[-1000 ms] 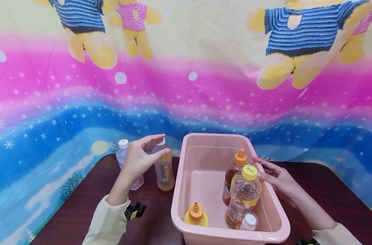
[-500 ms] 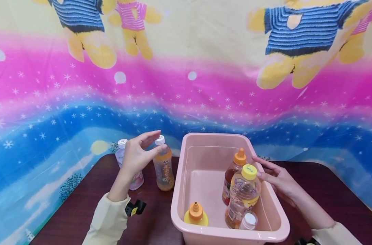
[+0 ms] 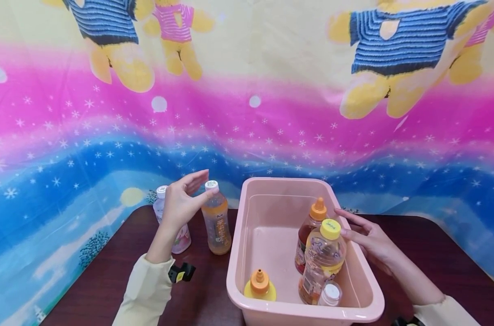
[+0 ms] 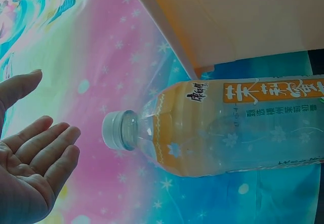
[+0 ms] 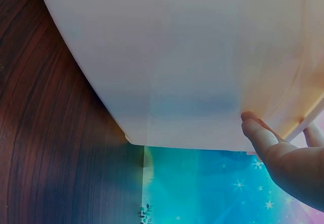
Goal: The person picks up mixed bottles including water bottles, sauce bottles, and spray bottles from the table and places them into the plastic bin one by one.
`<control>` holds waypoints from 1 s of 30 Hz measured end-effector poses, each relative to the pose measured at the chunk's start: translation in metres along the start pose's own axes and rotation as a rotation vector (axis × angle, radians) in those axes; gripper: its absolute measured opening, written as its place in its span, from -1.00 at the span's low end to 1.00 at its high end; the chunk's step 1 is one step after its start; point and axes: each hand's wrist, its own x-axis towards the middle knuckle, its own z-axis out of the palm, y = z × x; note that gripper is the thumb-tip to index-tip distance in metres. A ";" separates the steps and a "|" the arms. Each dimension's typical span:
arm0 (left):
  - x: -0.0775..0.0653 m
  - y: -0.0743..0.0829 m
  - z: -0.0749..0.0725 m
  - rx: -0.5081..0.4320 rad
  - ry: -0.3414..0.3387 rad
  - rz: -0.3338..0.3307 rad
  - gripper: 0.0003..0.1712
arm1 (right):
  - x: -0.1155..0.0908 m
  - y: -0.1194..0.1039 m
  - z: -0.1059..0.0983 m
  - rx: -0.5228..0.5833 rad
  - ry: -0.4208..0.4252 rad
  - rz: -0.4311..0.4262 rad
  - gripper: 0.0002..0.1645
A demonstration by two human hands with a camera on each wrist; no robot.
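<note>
My left hand point(image 3: 181, 204) is beside the white-capped bottle of orange-yellow drink point(image 3: 217, 226), thumb and fingers spread around the cap's height. In the left wrist view, a gap shows between the fingers point(image 4: 63, 138) and the cap of the upright bottle. Partly hidden behind that hand stands a second bottle with a white cap and pink fruit label point(image 3: 182, 239). My right hand point(image 3: 373, 240) holds the right rim of the pink tub point(image 3: 271, 181), thumb and forefinger over the edge. In the right wrist view, another finger point(image 5: 260, 135) presses the outer wall.
Inside the tub, a red bottle with an orange nozzle point(image 3: 304, 242), a yellow-capped clear bottle point(image 3: 322, 258) and a small white-capped bottle point(image 3: 330, 295) cluster at right. A yellow squeeze bottle point(image 3: 260, 286) stands front left. The dark wood table point(image 3: 206, 294) meets a printed cloth backdrop point(image 3: 247, 90).
My left hand has drawn a little left and up from the orange-yellow drink bottle, uncovering its white cap. My right hand has stayed at the tub rim.
</note>
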 end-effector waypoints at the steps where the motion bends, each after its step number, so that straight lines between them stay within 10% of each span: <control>1: 0.000 -0.001 0.000 -0.004 0.002 -0.004 -0.41 | 0.000 0.000 0.000 0.002 0.001 0.002 -0.45; 30: 0.009 -0.026 0.004 0.067 -0.030 -0.194 -0.30 | 0.000 0.000 0.000 0.024 -0.007 -0.011 -0.47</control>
